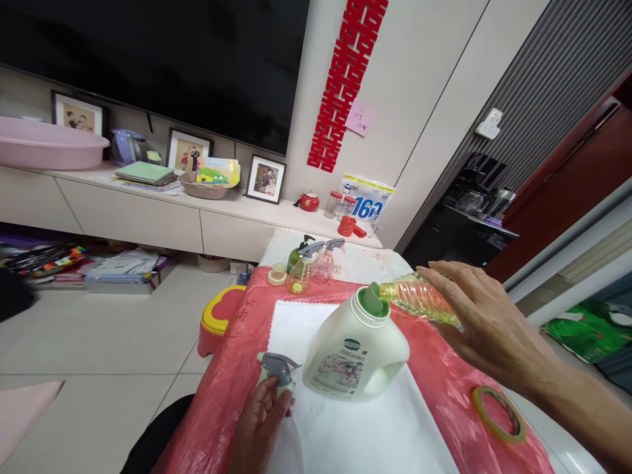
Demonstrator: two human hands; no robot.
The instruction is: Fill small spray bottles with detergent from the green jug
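A large pale green detergent bottle (340,355) stands upright on a white cloth (365,434), its cap off and a green spout (371,300) showing inside its mouth. My right hand (469,313) grips a ribbed clear bottle (419,301) with yellow tint, tipped nearly level, its neck at the green spout. Whether liquid flows is too small to tell. Pinched in the fingers of my left hand (266,415) is a grey trigger spray head (277,368), with a thin clear tube hanging below it, just left of the detergent bottle.
Behind the detergent bottle stand an amber spray bottle (299,273), a pink spray bottle (323,264), a green pump bottle (295,255) and a pale cap (277,273). A tape roll (518,428) lies at right on the red table cover (444,382). Left of the table is a stool (217,313).
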